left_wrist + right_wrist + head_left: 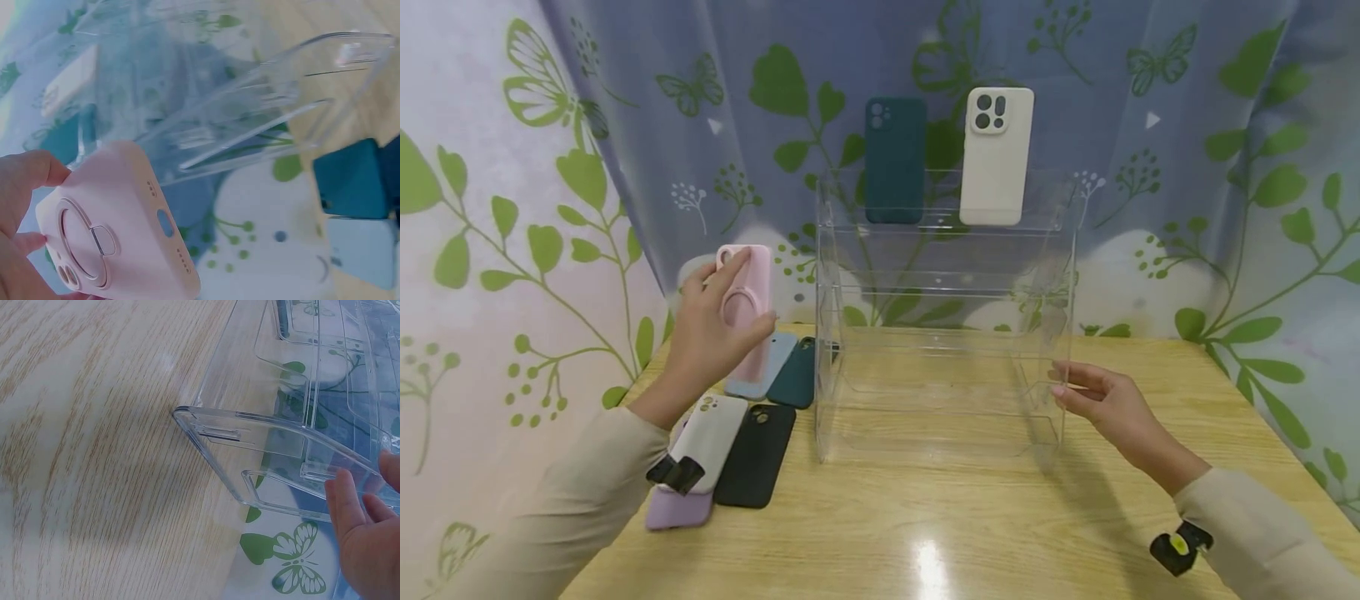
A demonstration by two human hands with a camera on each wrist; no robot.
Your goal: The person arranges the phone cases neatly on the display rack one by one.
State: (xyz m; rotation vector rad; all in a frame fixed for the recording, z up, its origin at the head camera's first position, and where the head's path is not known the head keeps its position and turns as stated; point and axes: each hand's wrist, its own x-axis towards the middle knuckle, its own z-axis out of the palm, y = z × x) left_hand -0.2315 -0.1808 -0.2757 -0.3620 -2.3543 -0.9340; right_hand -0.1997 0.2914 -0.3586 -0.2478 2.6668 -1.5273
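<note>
A pink phone case (762, 283) with a ring on its back is gripped by my left hand (707, 321), left of the clear tiered rack (936, 340). In the left wrist view the pink case (134, 219) tilts, its port cutout facing the camera. My right hand (1108, 408) is at the rack's right side panel, its fingers (348, 503) fairly straight; whether they touch the panel I cannot tell. On the rack's top tier stand a dark teal case (895, 158) and a cream case (997, 158), both upright.
Left of the rack, a light blue case (781, 354) and another teal case (792, 379) lie on the wooden table (880, 517). Nearer are a white case (718, 429), a black case (756, 458) and a purple case (677, 510). A patterned curtain (715, 192) hangs behind.
</note>
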